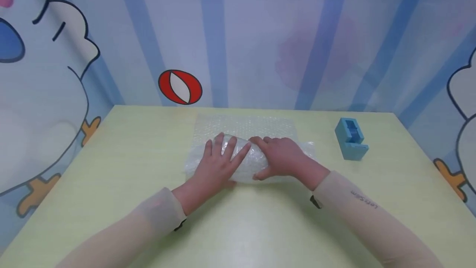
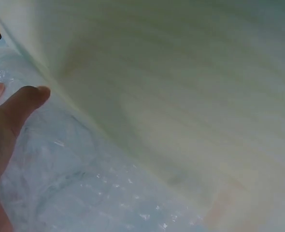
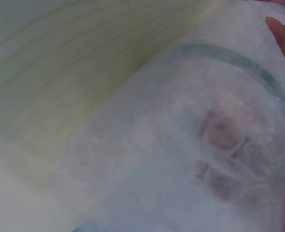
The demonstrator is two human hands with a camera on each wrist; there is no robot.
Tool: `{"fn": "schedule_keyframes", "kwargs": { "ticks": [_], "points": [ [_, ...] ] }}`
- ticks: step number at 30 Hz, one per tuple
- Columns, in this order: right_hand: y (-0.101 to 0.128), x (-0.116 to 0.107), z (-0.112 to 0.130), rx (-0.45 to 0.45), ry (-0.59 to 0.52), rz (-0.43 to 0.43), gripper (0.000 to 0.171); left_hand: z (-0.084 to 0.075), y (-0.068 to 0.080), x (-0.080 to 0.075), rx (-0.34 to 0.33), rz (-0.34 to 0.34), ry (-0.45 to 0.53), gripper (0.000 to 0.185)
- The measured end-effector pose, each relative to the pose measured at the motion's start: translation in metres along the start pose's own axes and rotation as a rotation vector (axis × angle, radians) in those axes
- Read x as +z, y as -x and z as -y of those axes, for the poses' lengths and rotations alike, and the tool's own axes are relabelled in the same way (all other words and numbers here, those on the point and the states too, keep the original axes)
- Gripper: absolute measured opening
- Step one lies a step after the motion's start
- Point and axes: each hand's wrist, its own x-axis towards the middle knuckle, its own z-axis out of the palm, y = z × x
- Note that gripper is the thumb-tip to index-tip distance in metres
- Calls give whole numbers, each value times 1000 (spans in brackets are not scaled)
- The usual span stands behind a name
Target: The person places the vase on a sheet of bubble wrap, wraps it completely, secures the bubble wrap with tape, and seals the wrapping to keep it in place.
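A bundle rolled in bubble wrap lies at the middle of the pale green table. The flat rest of the bubble wrap sheet spreads behind it. My left hand presses flat on the bundle's left part, fingers spread and straight. My right hand cups the bundle's right part, fingers curled over the top and thumb on the near side. In the right wrist view the bundle shows a round, dark-rimmed thing through the wrap. The left wrist view shows my thumb on the wrap.
A blue tape dispenser stands on the table to the right of the bundle. Cartoon-printed blue curtains close off the table at the back and on both sides.
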Motion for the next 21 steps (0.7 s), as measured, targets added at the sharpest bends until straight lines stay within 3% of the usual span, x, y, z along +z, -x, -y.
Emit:
{"fn": "schedule_keyframes", "kwargs": {
  "ticks": [4,12,21],
  "points": [
    [-3,0,-5,-5,-42,20,94,3,-5,-1,-4,21,17,110],
    [-11,-3,-13,-6,-125,69,94,15,-16,-2,-4,111,223,106],
    [-8,-8,-7,-15,-211,183,94,22,-11,-6,16,113,357,101]
  ]
}}
